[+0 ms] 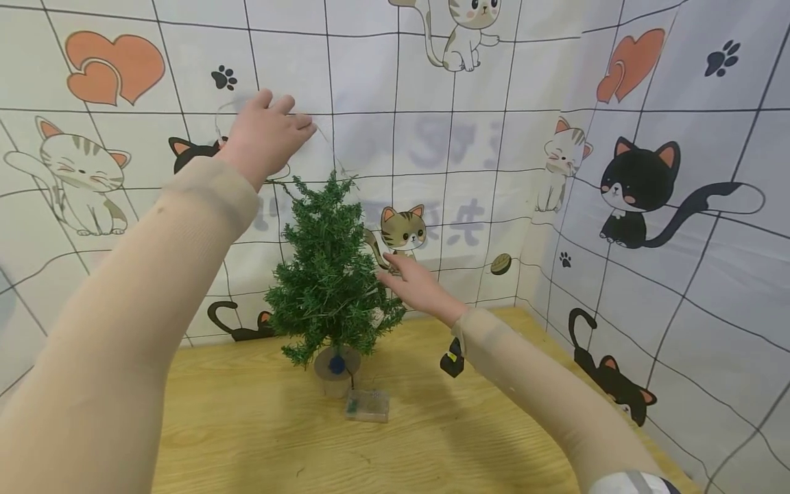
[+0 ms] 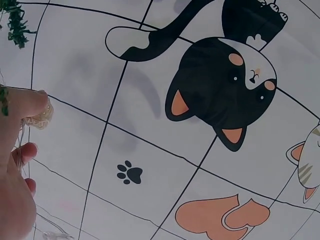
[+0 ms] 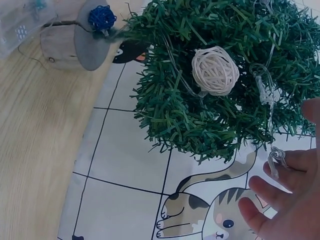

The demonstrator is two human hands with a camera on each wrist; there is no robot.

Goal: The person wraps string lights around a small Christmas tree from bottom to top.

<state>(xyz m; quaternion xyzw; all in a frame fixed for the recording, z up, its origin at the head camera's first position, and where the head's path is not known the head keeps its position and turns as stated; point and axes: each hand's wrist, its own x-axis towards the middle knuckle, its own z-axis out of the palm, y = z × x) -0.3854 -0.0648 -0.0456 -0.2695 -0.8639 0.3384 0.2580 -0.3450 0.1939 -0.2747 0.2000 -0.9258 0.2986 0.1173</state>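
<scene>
My left hand [image 1: 268, 134] is raised above and left of a small green artificial tree [image 1: 327, 261], holding a strand of clear string-light wire. In the left wrist view a pale wicker ball [image 2: 44, 117] shows behind a fingertip, with thin wires running down past the fingers. The strand dips from the hand toward the treetop. Beside the tree's right side is my right hand [image 1: 416, 281], fingers spread and relaxed. A knotted bit of clear wire [image 3: 276, 159] hangs at its fingertips. Among the branches sits a white wicker ball [image 3: 215, 71] on its wire.
The tree stands in a pale round base [image 3: 92, 35] on a wooden table [image 1: 247, 425]. A blue wicker ball [image 3: 102, 18] lies by the trunk. In front is a clear battery box [image 1: 367, 406]. Cat-printed cloth [image 1: 432, 137] hangs behind and at the right.
</scene>
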